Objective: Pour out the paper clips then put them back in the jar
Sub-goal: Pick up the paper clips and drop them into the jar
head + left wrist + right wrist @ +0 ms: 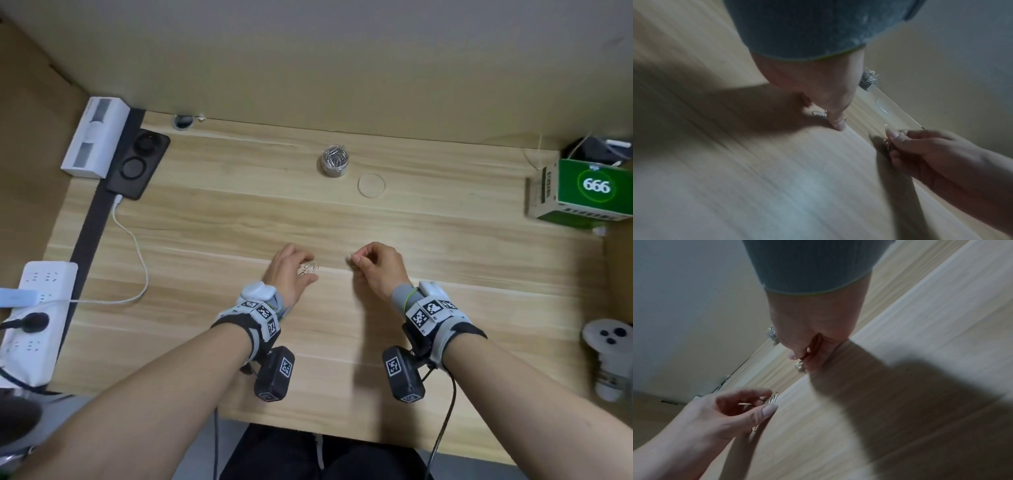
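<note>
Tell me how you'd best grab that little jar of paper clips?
Grip the jar around its clear round side wall, coming from the near side with fingers and thumb opposed. It stands upright and open, heaped with clips, lid lying beside it, so a top grasp would probably meet clips.

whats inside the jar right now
The jar is packed with silver paper clips, some poking above its open rim. Its bottom is hidden beneath them.

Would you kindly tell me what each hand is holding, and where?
Right hand pinches paper clips at their tops; left hand gathers clips on the table, grip unclear.
</note>
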Action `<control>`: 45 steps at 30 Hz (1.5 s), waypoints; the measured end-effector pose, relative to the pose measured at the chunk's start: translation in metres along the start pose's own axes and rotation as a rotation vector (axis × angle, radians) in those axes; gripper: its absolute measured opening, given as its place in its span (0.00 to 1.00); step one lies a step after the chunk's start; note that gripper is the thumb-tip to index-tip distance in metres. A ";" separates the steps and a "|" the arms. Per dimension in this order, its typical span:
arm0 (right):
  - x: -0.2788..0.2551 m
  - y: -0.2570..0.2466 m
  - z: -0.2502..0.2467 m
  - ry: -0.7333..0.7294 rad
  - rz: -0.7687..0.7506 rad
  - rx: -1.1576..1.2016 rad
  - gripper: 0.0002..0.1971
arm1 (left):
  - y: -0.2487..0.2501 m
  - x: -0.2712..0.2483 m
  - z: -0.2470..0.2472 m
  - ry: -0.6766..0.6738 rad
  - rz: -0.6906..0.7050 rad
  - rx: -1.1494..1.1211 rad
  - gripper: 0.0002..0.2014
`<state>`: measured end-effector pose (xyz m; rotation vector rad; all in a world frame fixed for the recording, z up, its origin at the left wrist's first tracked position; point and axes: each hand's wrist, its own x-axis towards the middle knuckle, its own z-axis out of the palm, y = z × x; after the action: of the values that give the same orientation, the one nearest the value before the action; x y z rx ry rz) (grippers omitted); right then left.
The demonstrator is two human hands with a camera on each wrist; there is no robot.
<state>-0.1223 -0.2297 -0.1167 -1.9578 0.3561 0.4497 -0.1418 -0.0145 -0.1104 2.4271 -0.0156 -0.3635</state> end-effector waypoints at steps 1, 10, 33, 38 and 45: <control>0.001 0.002 0.000 -0.003 0.000 0.001 0.06 | 0.000 0.001 0.004 0.024 -0.016 -0.033 0.19; 0.007 0.008 -0.002 0.016 -0.016 -0.027 0.05 | 0.002 0.000 0.012 0.005 0.061 0.108 0.07; 0.028 -0.057 -0.003 0.042 0.005 0.133 0.10 | 0.035 0.057 -0.049 0.189 -0.042 -0.027 0.06; 0.057 -0.085 -0.013 0.087 -0.036 0.167 0.11 | 0.067 0.115 -0.067 0.223 -0.032 -0.122 0.05; 0.098 -0.094 -0.036 0.165 0.014 0.199 0.09 | 0.082 0.202 -0.060 0.178 -0.018 -0.160 0.05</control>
<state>0.0108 -0.2291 -0.0731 -1.8024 0.5014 0.2518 0.0752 -0.0622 -0.0664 2.2932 0.1098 -0.1499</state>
